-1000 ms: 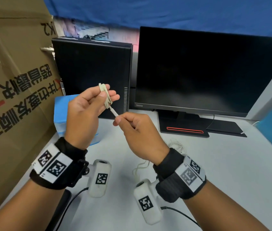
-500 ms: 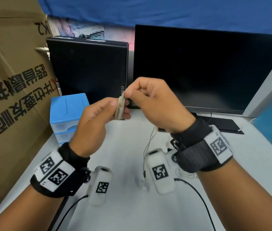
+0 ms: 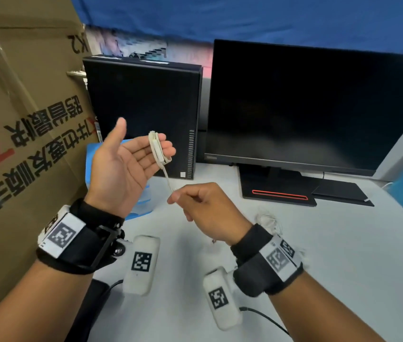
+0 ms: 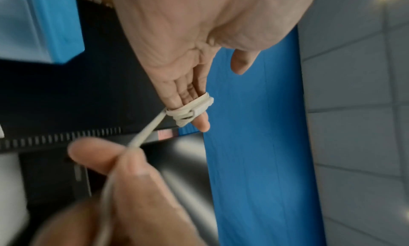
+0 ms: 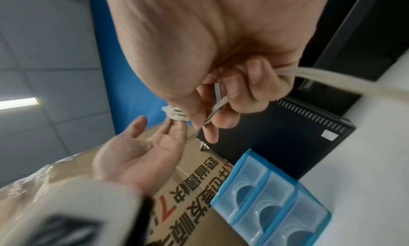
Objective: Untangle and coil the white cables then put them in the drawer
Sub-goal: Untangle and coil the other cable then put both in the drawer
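A white cable (image 3: 157,149) is wound in a small coil round the straight fingers of my left hand (image 3: 146,144), which is raised palm up with the thumb spread wide. One strand runs down from the coil to my right hand (image 3: 174,197), which pinches it between thumb and fingers just below. The left wrist view shows the coil (image 4: 190,111) near the fingertips. In the right wrist view the strand (image 5: 218,104) passes through the curled fingers. The blue drawer unit (image 3: 91,154) stands behind my left hand, drawers closed (image 5: 272,197). A second white cable (image 3: 268,219) lies tangled behind my right wrist.
A big cardboard box (image 3: 22,119) walls off the left. A black computer case (image 3: 146,107) and a dark monitor (image 3: 306,107) on its stand (image 3: 279,193) fill the back of the white table (image 3: 343,267).
My right hand has come down from above the left fingers to below them, drawing the strand along. My left hand has turned palm up and its thumb has let go of the coil.
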Available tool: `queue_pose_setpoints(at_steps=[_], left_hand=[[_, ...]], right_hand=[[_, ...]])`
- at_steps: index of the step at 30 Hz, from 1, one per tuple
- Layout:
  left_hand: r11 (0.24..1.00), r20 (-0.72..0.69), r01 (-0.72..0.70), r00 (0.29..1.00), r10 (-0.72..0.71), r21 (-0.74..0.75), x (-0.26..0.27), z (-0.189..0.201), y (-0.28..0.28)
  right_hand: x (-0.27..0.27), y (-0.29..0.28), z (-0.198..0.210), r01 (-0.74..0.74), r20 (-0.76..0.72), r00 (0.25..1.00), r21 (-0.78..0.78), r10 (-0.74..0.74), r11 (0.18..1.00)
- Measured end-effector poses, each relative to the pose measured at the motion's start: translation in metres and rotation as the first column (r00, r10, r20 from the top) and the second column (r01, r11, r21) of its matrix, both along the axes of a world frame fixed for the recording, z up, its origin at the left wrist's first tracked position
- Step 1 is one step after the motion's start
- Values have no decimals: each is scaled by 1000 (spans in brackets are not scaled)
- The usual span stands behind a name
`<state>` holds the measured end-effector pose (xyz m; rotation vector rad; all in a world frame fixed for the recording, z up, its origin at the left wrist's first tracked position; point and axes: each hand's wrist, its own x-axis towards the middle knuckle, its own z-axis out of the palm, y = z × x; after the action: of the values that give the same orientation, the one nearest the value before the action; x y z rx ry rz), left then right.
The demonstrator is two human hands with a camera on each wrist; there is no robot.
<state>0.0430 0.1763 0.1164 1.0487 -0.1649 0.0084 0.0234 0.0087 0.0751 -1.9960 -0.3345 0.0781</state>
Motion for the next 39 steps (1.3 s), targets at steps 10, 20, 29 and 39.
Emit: queue_pose_setpoints(at_steps=[10,20,29,39], left_hand=[[996,27,-81,996,80,30,4,-1,8],[900,292,-248,945,145,358,3,-11,-3],[831,521,-247,851,-60,499,-14,-17,-21],[967,273,252,934,-232,-40,-22,7,-15]], right_hand=[[-4,-3,-7,116,139,985,-88,-103,989],[-31,-7,24,-95,28,995,67,93,993],[-14,-39,110,-76,120,992,259,46,963],[-7,-29,36,41,157,986,139,-63,989]])
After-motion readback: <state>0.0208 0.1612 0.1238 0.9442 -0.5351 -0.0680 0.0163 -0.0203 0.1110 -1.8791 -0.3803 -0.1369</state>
